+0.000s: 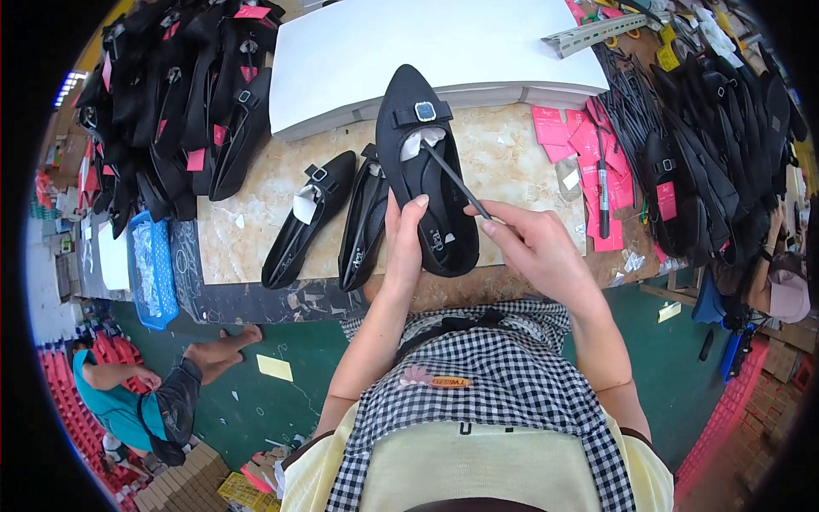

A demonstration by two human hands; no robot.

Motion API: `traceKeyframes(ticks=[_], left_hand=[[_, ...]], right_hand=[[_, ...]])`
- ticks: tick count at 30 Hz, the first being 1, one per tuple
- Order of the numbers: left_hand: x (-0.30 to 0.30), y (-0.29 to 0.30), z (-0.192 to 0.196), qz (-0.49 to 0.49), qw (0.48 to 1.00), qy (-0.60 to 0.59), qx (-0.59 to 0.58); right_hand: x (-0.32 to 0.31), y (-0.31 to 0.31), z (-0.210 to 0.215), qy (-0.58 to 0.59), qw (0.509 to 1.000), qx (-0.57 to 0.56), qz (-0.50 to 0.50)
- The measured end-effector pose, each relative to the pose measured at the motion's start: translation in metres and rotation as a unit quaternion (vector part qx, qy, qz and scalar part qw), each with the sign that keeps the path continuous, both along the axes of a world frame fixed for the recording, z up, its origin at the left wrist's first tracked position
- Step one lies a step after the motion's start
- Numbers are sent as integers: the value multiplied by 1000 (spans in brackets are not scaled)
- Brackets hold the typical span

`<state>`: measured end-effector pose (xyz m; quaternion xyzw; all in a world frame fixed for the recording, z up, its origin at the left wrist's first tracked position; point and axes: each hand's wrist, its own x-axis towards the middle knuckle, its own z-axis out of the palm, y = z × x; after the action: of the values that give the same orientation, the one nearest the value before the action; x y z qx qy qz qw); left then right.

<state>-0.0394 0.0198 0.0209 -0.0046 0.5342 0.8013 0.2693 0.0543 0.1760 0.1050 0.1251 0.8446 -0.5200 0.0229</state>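
A black pointed flat shoe (397,154) with a bow and a square buckle is raised above the table, toe pointing away from me. My left hand (404,243) is closed on its left side near the heel. Between thumb and fingers of my right hand (539,247) is a thin dark stick (452,177), slanting into the shoe. Its far end meets crumpled white paper (415,143) in the toe opening. Just left of my left hand lie two similar shoes: one with white paper inside (309,220), the other (362,226) partly covered by the raised shoe.
A big stack of white paper sheets (426,47) stands behind the shoe. Piled black shoes flank both sides, left (179,111) and right (695,171). Pink tags (610,183), a marker (604,200) and dark sticks (627,94) lie right. A blue basket (153,273) sits left; a person (128,401) is beyond.
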Motion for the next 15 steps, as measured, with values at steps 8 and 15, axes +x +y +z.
traceKeyframes(ticks=[8, 15], left_hand=[[24, 8, -19, 44, 994, 93, -41], [39, 16, -30, 65, 990, 98, -73]], right_hand=[[-15, -18, -3, 117, 985, 116, -56], [-18, -39, -45, 149, 945, 288, -34]])
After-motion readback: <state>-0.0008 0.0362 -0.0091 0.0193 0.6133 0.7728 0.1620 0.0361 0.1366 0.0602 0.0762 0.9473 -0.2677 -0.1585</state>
